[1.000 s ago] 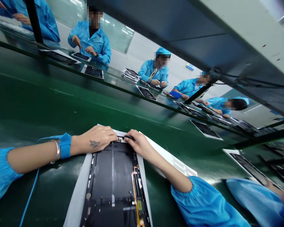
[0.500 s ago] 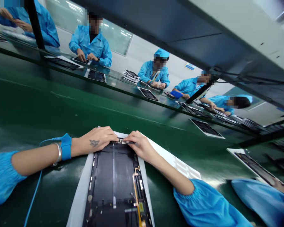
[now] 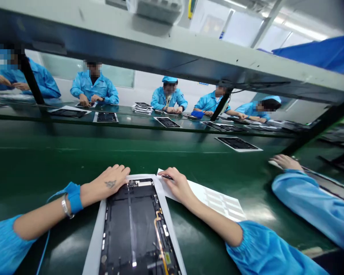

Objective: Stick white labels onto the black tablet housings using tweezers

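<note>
On a green conveyor bench (image 3: 60, 152), an opened black tablet housing (image 3: 132, 225) lies on a white backing sheet (image 3: 94, 242). At its top left corner, the left hand (image 3: 111, 180) rests open and flat; the right hand (image 3: 177, 187), curled, pinches a slim black tool (image 3: 167, 177) above a white printed label sheet (image 3: 218, 202).

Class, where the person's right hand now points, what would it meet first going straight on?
The way looks free across the green bench, just past the left hand, though depth is unclear.
</note>
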Demonstrator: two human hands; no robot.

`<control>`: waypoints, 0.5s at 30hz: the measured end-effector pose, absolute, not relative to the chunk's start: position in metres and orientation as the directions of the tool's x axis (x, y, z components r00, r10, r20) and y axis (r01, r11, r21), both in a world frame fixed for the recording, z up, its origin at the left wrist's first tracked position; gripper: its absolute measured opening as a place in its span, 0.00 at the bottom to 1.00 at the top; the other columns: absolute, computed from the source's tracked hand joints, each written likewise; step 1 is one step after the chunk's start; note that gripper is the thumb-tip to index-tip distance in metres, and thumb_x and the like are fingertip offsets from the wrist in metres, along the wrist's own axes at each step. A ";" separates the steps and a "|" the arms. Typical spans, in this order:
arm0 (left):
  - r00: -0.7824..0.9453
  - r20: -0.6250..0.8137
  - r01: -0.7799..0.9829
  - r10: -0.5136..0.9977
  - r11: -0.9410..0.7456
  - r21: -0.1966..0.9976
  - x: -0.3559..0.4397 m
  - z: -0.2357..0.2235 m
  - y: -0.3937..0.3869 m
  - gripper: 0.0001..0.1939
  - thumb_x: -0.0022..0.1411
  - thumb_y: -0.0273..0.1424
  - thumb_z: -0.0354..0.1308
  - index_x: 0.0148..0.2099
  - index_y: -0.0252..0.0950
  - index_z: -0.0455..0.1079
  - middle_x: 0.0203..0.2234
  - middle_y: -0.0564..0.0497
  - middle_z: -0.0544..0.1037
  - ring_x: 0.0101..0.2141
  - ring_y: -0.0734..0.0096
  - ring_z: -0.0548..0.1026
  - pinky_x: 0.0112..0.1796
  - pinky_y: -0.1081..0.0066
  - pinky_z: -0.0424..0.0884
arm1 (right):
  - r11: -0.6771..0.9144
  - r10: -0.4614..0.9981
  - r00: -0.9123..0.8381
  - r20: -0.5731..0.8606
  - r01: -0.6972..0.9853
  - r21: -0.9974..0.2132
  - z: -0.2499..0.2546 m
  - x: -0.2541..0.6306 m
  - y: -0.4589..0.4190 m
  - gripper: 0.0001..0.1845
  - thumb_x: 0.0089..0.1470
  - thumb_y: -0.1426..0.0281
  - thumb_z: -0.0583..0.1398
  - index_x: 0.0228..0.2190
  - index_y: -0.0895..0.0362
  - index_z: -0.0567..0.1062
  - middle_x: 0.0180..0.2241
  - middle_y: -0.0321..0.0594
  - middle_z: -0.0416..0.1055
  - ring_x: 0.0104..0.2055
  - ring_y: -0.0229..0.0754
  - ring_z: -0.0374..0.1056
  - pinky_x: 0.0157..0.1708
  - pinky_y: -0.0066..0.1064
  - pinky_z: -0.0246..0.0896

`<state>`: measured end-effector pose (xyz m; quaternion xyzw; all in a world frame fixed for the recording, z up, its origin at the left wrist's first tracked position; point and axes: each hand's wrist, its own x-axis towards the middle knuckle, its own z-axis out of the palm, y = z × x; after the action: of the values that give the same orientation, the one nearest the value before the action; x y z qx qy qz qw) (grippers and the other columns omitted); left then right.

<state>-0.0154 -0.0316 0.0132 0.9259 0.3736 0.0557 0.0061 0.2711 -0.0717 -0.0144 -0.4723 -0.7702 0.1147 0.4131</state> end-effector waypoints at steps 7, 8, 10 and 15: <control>0.717 0.247 0.607 0.652 -0.758 0.239 -0.033 0.044 0.003 0.16 0.74 0.38 0.38 0.37 0.38 0.61 0.26 0.54 0.68 0.26 0.71 0.64 0.31 0.71 0.60 | 0.427 0.825 0.140 0.547 0.479 -0.767 -0.003 0.268 -0.068 0.15 0.60 0.61 0.57 0.36 0.54 0.80 0.31 0.41 0.75 0.34 0.45 0.69 0.35 0.34 0.62; 0.634 0.304 0.654 0.711 -0.703 0.280 -0.042 0.055 0.016 0.16 0.73 0.40 0.40 0.38 0.38 0.62 0.25 0.56 0.68 0.25 0.71 0.65 0.30 0.72 0.60 | 0.415 0.815 0.194 0.546 0.463 -0.783 0.000 0.269 -0.068 0.16 0.60 0.59 0.57 0.36 0.54 0.80 0.30 0.40 0.74 0.33 0.45 0.69 0.35 0.34 0.62; 0.383 0.423 0.769 0.821 -0.537 0.347 -0.059 0.081 0.047 0.15 0.71 0.42 0.46 0.42 0.38 0.67 0.28 0.55 0.72 0.29 0.70 0.69 0.31 0.73 0.63 | 0.409 0.788 0.273 0.552 0.439 -0.800 0.007 0.271 -0.069 0.17 0.60 0.58 0.56 0.37 0.54 0.80 0.30 0.39 0.73 0.33 0.45 0.69 0.36 0.34 0.61; -0.075 0.475 0.878 0.877 -0.168 0.449 -0.080 0.115 0.122 0.13 0.71 0.37 0.52 0.48 0.33 0.72 0.39 0.48 0.77 0.41 0.61 0.75 0.41 0.66 0.71 | 0.447 0.765 0.263 0.588 0.440 -0.778 0.014 0.271 -0.070 0.16 0.60 0.58 0.56 0.37 0.54 0.80 0.29 0.39 0.72 0.31 0.43 0.67 0.33 0.33 0.61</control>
<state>-0.0801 0.1224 0.1145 0.6802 0.6449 0.3485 -0.0007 0.2710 -0.0697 0.0144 -0.5087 -0.5924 0.1328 0.6105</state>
